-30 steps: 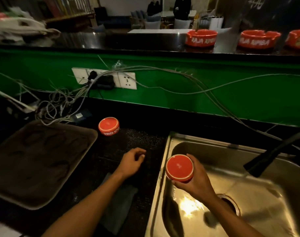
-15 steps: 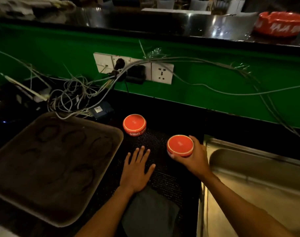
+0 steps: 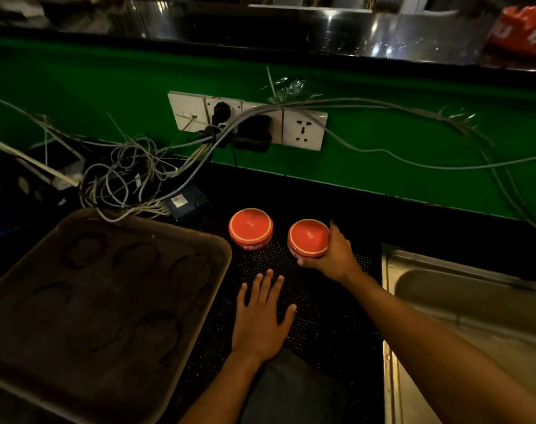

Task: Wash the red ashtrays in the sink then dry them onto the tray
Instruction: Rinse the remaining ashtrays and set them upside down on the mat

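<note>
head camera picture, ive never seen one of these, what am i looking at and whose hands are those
There is no machine here. A person wears a wide-angle camera on their head, so you look down at their own two arms over a dark bar counter.

The right hand grips an upside-down red ashtray and sets it on a black dotted mat. A second upside-down ashtray stands just to its left, apart from it. The left hand lies flat on the mat, fingers spread, holding nothing.

Further left is a brown tray, and at the right edge a steel sink. Behind them, wall sockets with tangled cables sit on a green wall.
</note>
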